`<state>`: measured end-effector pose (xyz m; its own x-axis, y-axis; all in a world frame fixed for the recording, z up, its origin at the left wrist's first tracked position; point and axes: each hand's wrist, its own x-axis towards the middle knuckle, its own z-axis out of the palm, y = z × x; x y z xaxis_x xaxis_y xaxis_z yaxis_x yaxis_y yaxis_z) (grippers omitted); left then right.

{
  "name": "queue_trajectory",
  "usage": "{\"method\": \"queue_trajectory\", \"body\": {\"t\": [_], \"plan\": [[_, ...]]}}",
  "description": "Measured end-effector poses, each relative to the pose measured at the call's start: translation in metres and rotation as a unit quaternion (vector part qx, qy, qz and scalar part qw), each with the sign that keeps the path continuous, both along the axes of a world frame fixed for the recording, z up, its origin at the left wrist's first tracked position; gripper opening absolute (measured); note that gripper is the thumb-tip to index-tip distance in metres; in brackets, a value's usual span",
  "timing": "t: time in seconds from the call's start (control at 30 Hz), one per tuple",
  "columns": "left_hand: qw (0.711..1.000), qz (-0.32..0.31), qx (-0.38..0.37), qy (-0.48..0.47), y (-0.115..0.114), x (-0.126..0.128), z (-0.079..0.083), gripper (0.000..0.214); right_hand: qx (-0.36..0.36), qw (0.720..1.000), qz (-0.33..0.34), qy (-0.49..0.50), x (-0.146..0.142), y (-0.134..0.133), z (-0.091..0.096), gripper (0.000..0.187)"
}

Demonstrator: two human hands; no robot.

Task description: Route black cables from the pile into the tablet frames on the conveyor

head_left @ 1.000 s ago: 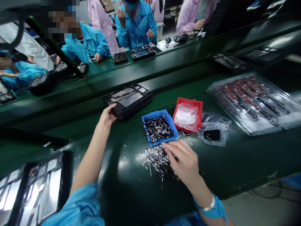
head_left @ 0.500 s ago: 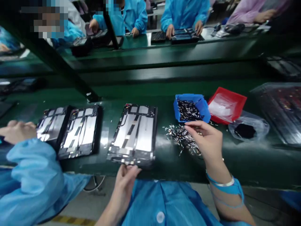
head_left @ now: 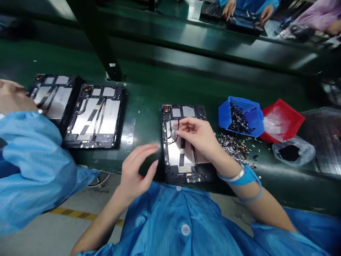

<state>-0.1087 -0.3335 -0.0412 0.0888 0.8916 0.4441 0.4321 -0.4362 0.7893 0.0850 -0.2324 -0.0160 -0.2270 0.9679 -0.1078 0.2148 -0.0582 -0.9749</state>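
An opened tablet (head_left: pixel 173 156) lies in front of me, showing silver battery panels, black cables and a dark frame. Over its upper middle is my right hand (head_left: pixel 197 137), thumb and forefinger pinched close to a thin black cable. Whatever sits between those fingertips is too small to make out. My left hand (head_left: pixel 138 169) is off the tablet's left side, fingers stretched and thumb apart, holding nothing. To the right, a loose pile of small black and metallic parts (head_left: pixel 234 145) is partly hidden behind my right wrist.
A blue bin (head_left: pixel 254 119) holding small black parts stands beside a red bin (head_left: pixel 294 119) with clear plastic. Near them is a plastic bag (head_left: pixel 293 153) with dark contents. Two more opened tablets (head_left: pixel 93 117) lie left, by a co-worker's hand (head_left: pixel 16 97). A dark post (head_left: pixel 106 53) rises behind.
My right hand has moved left from the parts pile to over the tablet. My left hand has let go of the tablet's lower edge and opened. The view has tilted down and shifted left.
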Motion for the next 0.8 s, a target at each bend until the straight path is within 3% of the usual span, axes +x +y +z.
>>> {"method": "queue_trajectory", "body": {"t": [0.07,0.23,0.6,0.8], "plan": [[0.992,0.017,0.051,0.117,0.014,-0.002,-0.012,0.032,-0.014,1.0,0.016,-0.009,-0.006,0.008,-0.004,0.018],[0.961,-0.06,0.073,0.26,0.027,-0.006,-0.028,0.043,-0.011,0.997,0.046,-0.056,-0.009,0.016,-0.006,0.014],[0.954,-0.034,0.123,0.271,0.034,-0.002,-0.028,0.029,0.056,0.978,0.095,-0.178,-0.009,0.018,0.0,0.015],[0.942,-0.026,0.156,0.295,0.036,0.0,-0.028,0.026,0.218,0.929,0.049,-0.297,0.004,0.007,0.005,0.021]]}}
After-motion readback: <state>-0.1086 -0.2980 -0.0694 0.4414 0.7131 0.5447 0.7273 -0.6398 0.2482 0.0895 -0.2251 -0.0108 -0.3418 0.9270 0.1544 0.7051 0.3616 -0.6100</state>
